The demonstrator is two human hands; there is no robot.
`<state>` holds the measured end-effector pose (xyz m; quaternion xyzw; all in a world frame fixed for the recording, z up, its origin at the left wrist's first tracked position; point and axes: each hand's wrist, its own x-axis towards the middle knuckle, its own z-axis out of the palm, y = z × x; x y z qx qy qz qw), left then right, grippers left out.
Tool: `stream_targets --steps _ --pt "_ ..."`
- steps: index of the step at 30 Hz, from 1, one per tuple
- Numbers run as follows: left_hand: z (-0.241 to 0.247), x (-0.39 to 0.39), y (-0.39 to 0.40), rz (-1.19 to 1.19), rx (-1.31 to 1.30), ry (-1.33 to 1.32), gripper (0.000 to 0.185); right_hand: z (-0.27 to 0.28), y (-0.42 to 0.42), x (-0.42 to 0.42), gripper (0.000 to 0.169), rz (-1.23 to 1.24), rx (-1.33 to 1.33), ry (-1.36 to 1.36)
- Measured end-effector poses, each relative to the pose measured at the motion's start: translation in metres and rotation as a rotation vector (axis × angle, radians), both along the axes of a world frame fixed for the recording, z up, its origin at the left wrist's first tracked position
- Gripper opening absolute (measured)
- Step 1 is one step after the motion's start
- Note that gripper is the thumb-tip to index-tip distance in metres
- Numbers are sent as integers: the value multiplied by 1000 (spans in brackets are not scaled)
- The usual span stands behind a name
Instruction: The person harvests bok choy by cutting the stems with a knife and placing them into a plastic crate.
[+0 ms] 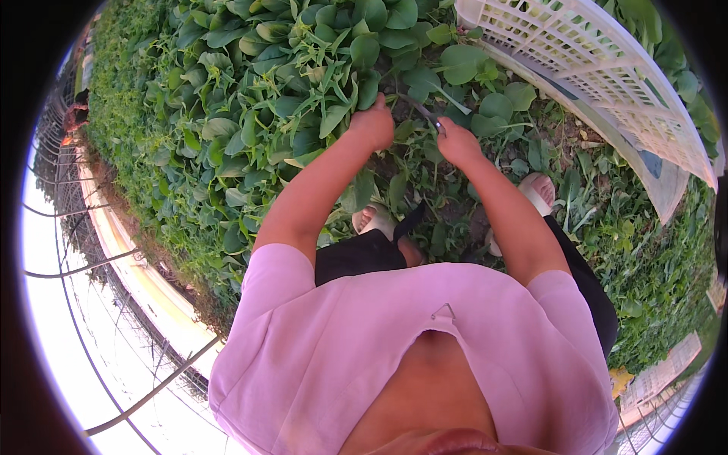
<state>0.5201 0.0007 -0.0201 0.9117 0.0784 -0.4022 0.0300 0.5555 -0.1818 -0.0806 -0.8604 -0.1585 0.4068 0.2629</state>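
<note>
My left hand (373, 125) is at the edge of a dense stand of leafy green plants (227, 136), its fingers partly hidden among the leaves; whether it grips a stem does not show. My right hand (456, 142) is closed around the handle of a curved, sickle-like knife (420, 107). The dark blade points up and left, towards the plants beside my left hand. A leaf with a pale stalk (449, 99) lies just above the blade. Under and between my hands are low leaves and dark soil (387, 165).
A white slatted plastic crate (591, 62) stands at the upper right, with a pale board-like sheet (637, 165) along its near side. My sandalled feet (537, 190) rest among low plants. Another pale crate (660, 369) lies far right. Curved metal hoops (153, 389) line the left.
</note>
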Motion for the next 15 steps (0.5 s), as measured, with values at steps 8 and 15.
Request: stream_targets --steps 8,15 --pt "-13 -10 6 5 0 -83 52 7 12 6 40 72 -87 -61" --pt "-6 -10 6 -18 14 -89 57 18 21 13 44 122 -160 -32"
